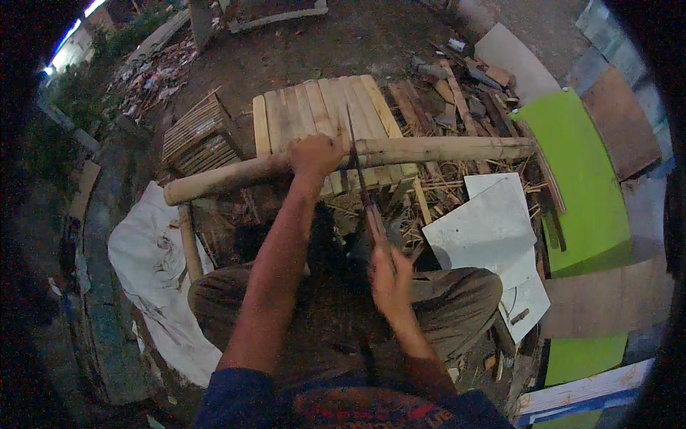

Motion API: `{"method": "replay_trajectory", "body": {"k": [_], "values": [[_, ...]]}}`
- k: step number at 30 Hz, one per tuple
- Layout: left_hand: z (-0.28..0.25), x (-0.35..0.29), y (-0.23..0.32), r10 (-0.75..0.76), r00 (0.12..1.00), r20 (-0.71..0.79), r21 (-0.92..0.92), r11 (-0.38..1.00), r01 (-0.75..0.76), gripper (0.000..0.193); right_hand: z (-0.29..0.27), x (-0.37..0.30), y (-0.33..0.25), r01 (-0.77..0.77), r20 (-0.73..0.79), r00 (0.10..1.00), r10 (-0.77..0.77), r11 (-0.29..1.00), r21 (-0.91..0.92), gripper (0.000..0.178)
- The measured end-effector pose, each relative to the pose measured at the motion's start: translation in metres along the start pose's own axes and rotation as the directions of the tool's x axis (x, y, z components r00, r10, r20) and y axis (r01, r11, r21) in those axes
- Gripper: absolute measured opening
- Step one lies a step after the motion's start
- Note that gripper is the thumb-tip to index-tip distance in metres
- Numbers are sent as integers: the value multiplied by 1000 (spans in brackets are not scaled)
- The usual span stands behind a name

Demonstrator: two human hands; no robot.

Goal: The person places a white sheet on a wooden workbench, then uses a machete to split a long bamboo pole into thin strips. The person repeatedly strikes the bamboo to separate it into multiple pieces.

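A thick bamboo pole (446, 149) lies crosswise in front of me, over the near part of a low stand topped with bamboo slats (314, 104). My left hand (315, 154) is closed over the pole from above, left of its middle. Just right of that hand, the narrow blade of a handsaw (362, 179) crosses the pole, its tip pointing away from me. My right hand (391, 277) is wrapped round the saw's handle, nearer my body. How deep the blade sits in the bamboo, I cannot tell.
A slatted bamboo crate (202, 136) stands left of the stand. White sacking (153, 250) lies by my left knee, pale sheets (486, 222) by my right. Scrap wood (471, 93) is piled at the far right, near a green panel (582, 171).
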State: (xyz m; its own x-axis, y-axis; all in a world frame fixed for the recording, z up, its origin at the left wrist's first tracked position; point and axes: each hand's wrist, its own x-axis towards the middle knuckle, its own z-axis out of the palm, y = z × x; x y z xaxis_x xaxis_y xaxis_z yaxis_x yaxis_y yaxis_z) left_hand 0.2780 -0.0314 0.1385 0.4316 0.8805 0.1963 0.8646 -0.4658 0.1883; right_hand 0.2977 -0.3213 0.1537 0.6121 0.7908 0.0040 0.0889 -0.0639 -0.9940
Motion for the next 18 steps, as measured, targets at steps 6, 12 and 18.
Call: {"method": "replay_trajectory", "body": {"k": [6, 12, 18], "values": [[0, -35, 12, -4, 995, -99, -66, 998, -2, 52, -9, -1, -2, 161, -41, 985, -170, 973, -167, 32], [4, -35, 2, 42, 994, -105, -64, 997, -49, 48, 28, 105, 35, 26, 5, 1000, -26, 998, -54, 31], [3, -45, 15, 28, 988, -149, -45, 998, -35, 50, 36, 70, 52, 302, -155, 937, -312, 950, -85, 30]]}}
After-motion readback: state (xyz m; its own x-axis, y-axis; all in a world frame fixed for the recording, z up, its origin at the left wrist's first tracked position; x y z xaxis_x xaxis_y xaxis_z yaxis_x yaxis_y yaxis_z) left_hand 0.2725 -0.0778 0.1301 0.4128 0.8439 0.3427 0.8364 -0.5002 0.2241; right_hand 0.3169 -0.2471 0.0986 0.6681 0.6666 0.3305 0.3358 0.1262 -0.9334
